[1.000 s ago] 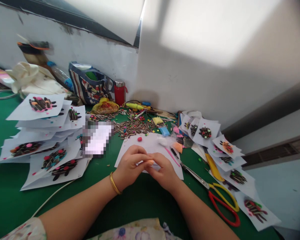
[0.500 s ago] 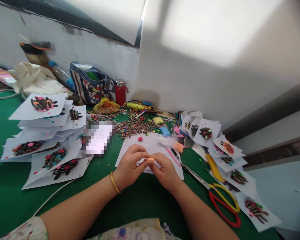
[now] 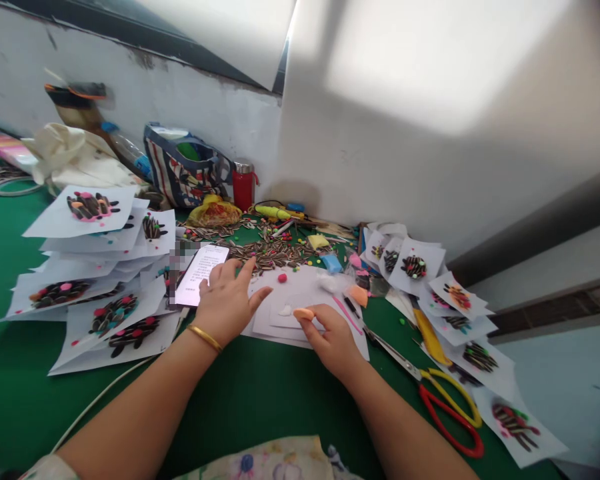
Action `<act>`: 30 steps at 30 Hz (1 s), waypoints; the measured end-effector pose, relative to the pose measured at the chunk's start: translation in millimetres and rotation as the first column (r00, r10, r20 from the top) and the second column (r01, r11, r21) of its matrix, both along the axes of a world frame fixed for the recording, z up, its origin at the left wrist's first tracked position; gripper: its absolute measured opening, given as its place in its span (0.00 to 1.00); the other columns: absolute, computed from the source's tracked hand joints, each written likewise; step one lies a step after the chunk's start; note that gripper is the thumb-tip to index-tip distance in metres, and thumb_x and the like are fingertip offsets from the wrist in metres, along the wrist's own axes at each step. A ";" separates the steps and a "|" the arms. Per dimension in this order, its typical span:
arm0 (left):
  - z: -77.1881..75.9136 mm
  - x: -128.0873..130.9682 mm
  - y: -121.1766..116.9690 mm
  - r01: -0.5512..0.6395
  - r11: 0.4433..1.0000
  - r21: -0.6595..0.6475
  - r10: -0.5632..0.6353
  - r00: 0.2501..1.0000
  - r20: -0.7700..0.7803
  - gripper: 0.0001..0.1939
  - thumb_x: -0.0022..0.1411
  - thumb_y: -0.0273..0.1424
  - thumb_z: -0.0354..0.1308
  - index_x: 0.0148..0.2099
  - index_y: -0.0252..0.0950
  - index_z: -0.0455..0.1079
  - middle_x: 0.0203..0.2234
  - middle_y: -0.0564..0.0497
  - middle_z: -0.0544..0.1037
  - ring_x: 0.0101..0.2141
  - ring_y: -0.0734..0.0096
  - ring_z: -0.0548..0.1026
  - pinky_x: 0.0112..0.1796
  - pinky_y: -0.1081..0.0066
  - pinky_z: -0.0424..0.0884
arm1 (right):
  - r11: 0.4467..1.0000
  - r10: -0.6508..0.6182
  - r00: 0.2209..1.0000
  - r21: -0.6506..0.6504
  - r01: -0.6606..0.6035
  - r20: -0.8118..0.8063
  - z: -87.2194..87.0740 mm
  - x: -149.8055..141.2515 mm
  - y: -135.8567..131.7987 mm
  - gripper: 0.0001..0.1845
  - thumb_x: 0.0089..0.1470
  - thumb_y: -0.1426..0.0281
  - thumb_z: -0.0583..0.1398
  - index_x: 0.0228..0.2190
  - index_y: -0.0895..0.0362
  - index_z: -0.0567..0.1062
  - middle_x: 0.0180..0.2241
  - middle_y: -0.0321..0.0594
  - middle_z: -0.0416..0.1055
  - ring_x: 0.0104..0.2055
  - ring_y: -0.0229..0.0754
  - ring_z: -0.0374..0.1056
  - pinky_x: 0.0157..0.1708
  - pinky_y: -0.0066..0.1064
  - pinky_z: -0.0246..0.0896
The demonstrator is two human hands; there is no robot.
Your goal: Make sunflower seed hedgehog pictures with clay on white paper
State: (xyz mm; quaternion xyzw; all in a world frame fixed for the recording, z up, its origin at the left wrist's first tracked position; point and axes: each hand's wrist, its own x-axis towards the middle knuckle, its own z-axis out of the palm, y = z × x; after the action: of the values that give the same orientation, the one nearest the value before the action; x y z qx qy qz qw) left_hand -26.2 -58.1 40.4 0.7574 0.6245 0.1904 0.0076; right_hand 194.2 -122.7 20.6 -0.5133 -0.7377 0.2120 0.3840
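My right hand (image 3: 333,340) pinches a small orange lump of clay (image 3: 303,313) between thumb and fingers, just above the white paper sheet (image 3: 305,287) in front of me. My left hand (image 3: 227,300) lies open with fingers spread over the lit phone (image 3: 200,273) to the left of that sheet, fingertips touching the screen. A gold bangle (image 3: 205,337) sits on the left wrist. A small red clay ball (image 3: 281,278) rests on the paper.
Stacks of paper cards with seed-and-clay figures (image 3: 95,267) lie at left, more cards (image 3: 445,293) at right. Red-and-yellow scissors (image 3: 445,407) lie at right. A pile of sunflower seeds (image 3: 270,253), a red flask (image 3: 243,187) and a striped bag (image 3: 185,170) stand by the wall.
My left hand let go of the orange clay and moved left onto the phone, opening flat. My right hand stayed in place and keeps the clay alone.
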 end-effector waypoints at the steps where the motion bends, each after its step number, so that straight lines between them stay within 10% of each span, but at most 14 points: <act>1: 0.8 -1.9 1.9 -0.015 0.999 -0.029 0.014 1.000 -0.009 0.34 0.64 0.51 0.48 0.67 0.39 0.56 0.55 0.39 0.65 0.55 0.47 0.60 0.54 0.49 0.59 | 1.000 -0.001 1.000 0.001 0.001 -0.002 -0.4 0.0 0.1 0.11 0.62 0.66 0.56 0.41 0.53 0.77 0.38 0.40 0.76 0.42 0.44 0.70 0.43 0.35 0.63; 25: -12.6 -2.2 19.6 -0.027 0.999 0.026 0.028 1.000 -0.011 0.34 0.64 0.51 0.48 0.66 0.39 0.58 0.51 0.38 0.67 0.51 0.45 0.62 0.49 0.47 0.60 | 1.000 0.017 0.999 -0.006 -0.017 0.037 -1.1 -0.9 0.7 0.10 0.62 0.66 0.56 0.40 0.53 0.77 0.37 0.40 0.76 0.40 0.44 0.70 0.42 0.35 0.63; 30: -10.0 2.9 11.8 0.141 0.975 0.171 -0.159 0.982 0.098 0.29 0.65 0.47 0.50 0.61 0.35 0.65 0.47 0.38 0.69 0.49 0.49 0.65 0.52 0.50 0.60 | 1.000 0.019 0.999 0.007 -0.019 0.048 0.2 -1.4 0.1 0.10 0.62 0.66 0.56 0.39 0.53 0.77 0.36 0.40 0.76 0.40 0.44 0.70 0.42 0.34 0.63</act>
State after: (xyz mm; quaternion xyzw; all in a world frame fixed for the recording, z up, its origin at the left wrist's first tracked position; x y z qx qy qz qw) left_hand -23.4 -46.4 30.4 0.7887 0.5465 0.2816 -0.0055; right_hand 192.8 -122.5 20.8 -0.5099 -0.7523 0.2004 0.3659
